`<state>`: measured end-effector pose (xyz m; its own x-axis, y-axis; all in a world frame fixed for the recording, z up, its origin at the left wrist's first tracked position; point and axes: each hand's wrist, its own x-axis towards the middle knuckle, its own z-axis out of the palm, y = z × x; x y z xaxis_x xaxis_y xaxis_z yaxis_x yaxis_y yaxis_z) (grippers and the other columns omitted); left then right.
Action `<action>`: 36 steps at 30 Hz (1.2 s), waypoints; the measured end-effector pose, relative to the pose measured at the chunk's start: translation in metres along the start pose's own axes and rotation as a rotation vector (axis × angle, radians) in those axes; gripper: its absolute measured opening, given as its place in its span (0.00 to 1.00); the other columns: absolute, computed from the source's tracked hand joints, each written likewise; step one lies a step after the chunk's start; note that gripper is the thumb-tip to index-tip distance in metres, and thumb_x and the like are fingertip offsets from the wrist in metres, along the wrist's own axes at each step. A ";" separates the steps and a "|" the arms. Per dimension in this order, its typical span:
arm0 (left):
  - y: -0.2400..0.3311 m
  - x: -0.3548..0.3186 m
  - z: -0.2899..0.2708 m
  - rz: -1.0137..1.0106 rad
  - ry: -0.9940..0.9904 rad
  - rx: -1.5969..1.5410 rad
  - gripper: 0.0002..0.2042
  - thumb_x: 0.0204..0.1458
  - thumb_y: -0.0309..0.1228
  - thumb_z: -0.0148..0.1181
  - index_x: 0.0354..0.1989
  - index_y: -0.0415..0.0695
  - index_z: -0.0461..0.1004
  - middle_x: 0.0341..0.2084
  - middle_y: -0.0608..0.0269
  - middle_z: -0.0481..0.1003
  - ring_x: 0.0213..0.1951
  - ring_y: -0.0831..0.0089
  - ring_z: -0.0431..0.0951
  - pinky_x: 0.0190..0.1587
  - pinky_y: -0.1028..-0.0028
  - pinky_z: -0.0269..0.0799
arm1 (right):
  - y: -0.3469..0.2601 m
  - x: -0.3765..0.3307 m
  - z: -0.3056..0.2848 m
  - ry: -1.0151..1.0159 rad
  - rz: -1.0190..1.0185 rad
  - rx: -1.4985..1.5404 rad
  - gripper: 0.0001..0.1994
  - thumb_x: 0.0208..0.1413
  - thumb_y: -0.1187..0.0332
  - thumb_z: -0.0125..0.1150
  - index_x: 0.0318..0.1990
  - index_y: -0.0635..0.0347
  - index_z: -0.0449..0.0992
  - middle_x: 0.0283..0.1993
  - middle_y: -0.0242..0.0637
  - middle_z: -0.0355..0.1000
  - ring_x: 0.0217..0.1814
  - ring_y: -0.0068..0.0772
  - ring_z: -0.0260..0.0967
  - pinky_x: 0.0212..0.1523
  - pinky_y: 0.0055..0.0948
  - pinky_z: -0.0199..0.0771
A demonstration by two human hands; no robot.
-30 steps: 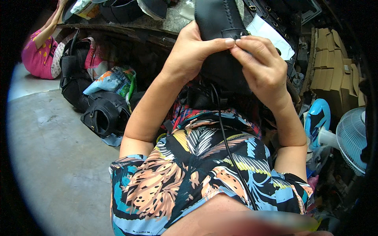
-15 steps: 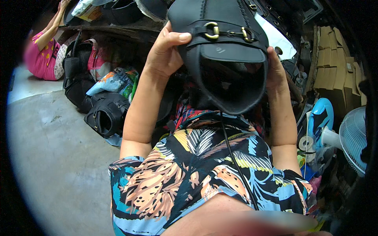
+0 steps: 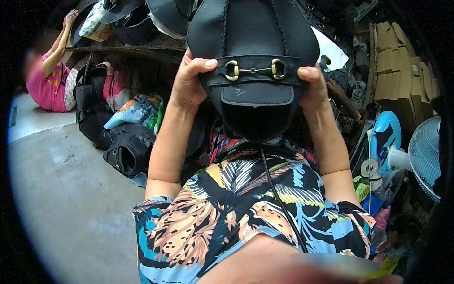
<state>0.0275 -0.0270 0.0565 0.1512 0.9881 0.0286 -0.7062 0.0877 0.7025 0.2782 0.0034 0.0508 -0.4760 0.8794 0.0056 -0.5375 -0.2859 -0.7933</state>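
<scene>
Both hands hold a black shoe upper (image 3: 255,45) up in front of the body, in the air before the front edge of the table (image 3: 146,48), hiding part of that edge. The left hand (image 3: 189,80) grips the upper's left side: the thumb lies on the face by the end of the cross strap (image 3: 262,59), and the other fingers go behind, mostly hidden. The right hand (image 3: 313,87) grips the opposite side likewise, its thumb pressed near the strap's other end. Two rough stitched seams run lengthwise down the upper, and a brass-coloured metal bit (image 3: 255,71) with two rings crosses it. Below the strap a stitched flap (image 3: 257,93) bears a pale mark, and under that is a dark opening facing the wearer.

More black pieces (image 3: 142,28) lie along the table's front edge, to the left. A white sheet (image 3: 333,49) shows just beside the upper's right side. On the floor (image 3: 71,199), in front of the table, sits a black bundle (image 3: 127,151) with a colourful plastic bag (image 3: 125,113) beside it. A co-worker in pink (image 3: 52,85) is at the table's left end, arms raised. A white fan (image 3: 425,151) stands at the right, near stacked cardboard (image 3: 399,71).
</scene>
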 end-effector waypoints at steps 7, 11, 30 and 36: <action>-0.012 0.009 0.008 -0.022 -0.096 -0.182 0.23 0.46 0.24 0.58 0.53 0.34 0.68 0.42 0.48 0.78 0.41 0.62 0.82 0.44 0.63 0.83 | 0.006 0.004 -0.001 -0.020 0.103 0.138 0.33 0.45 0.56 0.62 0.57 0.70 0.68 0.51 0.48 0.74 0.48 0.40 0.77 0.52 0.39 0.79; -0.030 0.017 0.020 -0.112 -0.157 -0.230 0.24 0.50 0.27 0.64 0.55 0.35 0.66 0.45 0.50 0.77 0.43 0.64 0.82 0.46 0.64 0.82 | 0.006 0.013 -0.003 -0.256 0.034 0.432 0.32 0.50 0.48 0.56 0.55 0.67 0.71 0.49 0.50 0.75 0.48 0.41 0.77 0.51 0.36 0.80; 0.044 0.021 0.090 1.006 -0.750 1.912 0.40 0.29 0.36 0.68 0.61 0.49 0.68 0.58 0.56 0.69 0.61 0.61 0.68 0.67 0.55 0.57 | -0.028 0.017 0.010 -0.080 0.248 0.156 0.25 0.55 0.53 0.56 0.50 0.67 0.72 0.43 0.49 0.77 0.38 0.36 0.79 0.42 0.35 0.83; 0.054 0.025 0.081 0.791 -0.262 1.494 0.28 0.30 0.30 0.79 0.45 0.43 0.76 0.37 0.60 0.80 0.39 0.66 0.81 0.44 0.70 0.76 | -0.042 0.052 -0.034 -0.327 -0.027 -0.264 0.36 0.57 0.32 0.45 0.54 0.59 0.71 0.44 0.43 0.74 0.42 0.30 0.74 0.46 0.28 0.75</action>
<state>0.0487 -0.0075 0.1527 0.3179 0.6700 0.6708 0.5292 -0.7124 0.4608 0.2994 0.0736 0.0635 -0.6828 0.7061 0.1876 -0.3760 -0.1194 -0.9189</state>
